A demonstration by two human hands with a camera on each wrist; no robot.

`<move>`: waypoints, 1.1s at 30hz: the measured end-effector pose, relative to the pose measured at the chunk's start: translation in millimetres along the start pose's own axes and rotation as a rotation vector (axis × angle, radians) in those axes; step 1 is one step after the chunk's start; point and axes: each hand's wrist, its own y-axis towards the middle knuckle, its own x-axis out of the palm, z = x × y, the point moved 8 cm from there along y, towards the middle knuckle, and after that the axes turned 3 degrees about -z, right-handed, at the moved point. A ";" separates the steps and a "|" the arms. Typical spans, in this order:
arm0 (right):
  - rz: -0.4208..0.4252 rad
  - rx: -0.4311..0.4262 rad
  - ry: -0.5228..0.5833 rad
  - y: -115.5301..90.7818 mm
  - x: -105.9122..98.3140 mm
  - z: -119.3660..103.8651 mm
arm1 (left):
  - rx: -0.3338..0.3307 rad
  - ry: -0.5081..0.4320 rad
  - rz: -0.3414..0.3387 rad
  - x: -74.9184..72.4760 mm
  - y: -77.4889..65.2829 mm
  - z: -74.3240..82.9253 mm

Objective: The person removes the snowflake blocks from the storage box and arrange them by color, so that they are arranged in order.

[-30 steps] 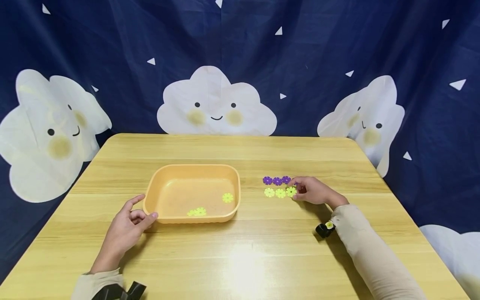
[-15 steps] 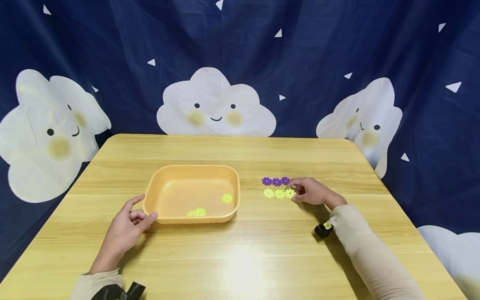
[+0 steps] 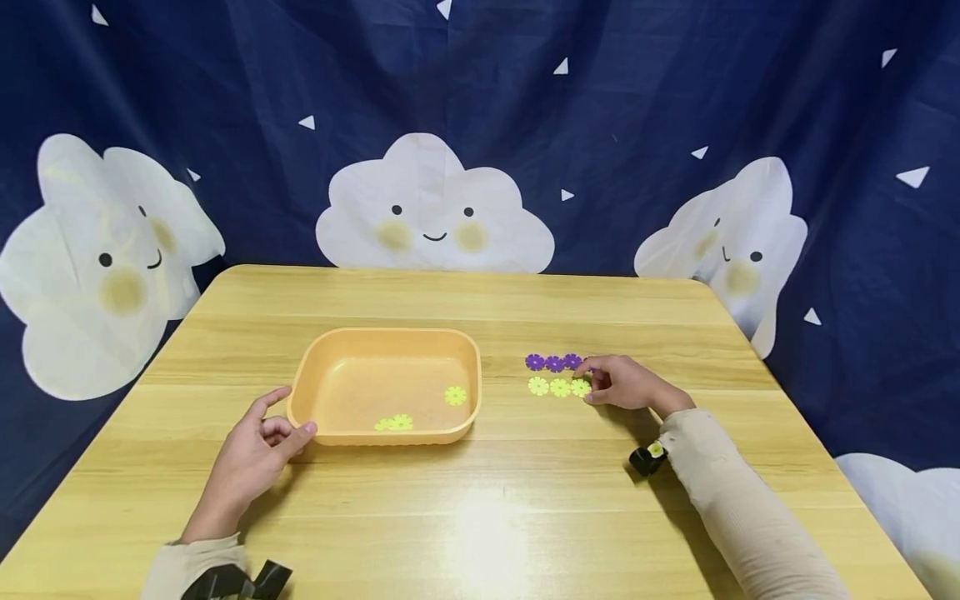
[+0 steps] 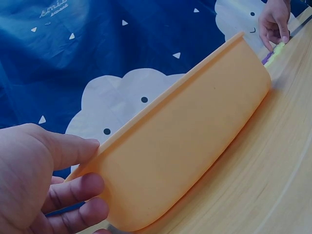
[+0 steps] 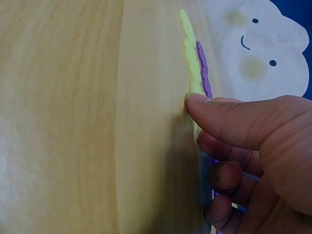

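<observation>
In the head view, my left hand (image 3: 251, 457) holds the near left corner of an orange plastic tub (image 3: 382, 439), thumb on the rim and index finger along the left side. Over to the right, my right hand (image 3: 626, 382) pinches the end yellow flower-shaped disc (image 3: 580, 388) of a short row. Two more yellow discs (image 3: 560, 387) lie left of it. Behind them runs a row of purple flower-shaped discs (image 3: 554, 364), its right end hidden by my fingers. The right wrist view shows my thumb (image 5: 214, 109) at the end of the yellow row.
Inside the tub lie one yellow disc (image 3: 455, 396) near the right wall and overlapping yellow discs (image 3: 402, 422) by the front wall. A wooden table (image 3: 420, 517) carries everything. Behind it hangs a dark blue curtain (image 3: 615, 100) with white clouds.
My right fingertips cover slightly more of the end yellow disc than before. The left hand and the tub stay where they were.
</observation>
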 end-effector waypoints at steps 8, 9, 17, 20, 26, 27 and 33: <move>-0.025 0.033 0.025 1.3 -3.4 0.3 | 0.000 -0.003 0.001 0.2 0.9 0.6; -0.024 0.032 0.030 2.4 -4.5 -0.7 | 0.002 -0.001 0.002 0.2 1.0 0.8; -0.002 -0.087 0.039 16.8 -15.3 -24.9 | 0.003 -0.003 0.006 -0.1 1.2 0.4; -0.016 -0.102 0.048 24.2 -17.2 -34.8 | 0.002 0.003 0.001 0.3 0.9 0.2; -0.067 -0.068 0.036 42.4 -17.5 -52.3 | 0.002 0.003 0.001 0.2 0.9 -0.4; -0.069 -0.071 0.028 45.5 -17.9 -56.1 | 0.002 0.000 0.002 0.0 1.0 -0.5; -0.084 -0.063 0.010 61.9 -19.0 -77.1 | 0.005 -0.001 0.004 -0.1 0.8 -0.3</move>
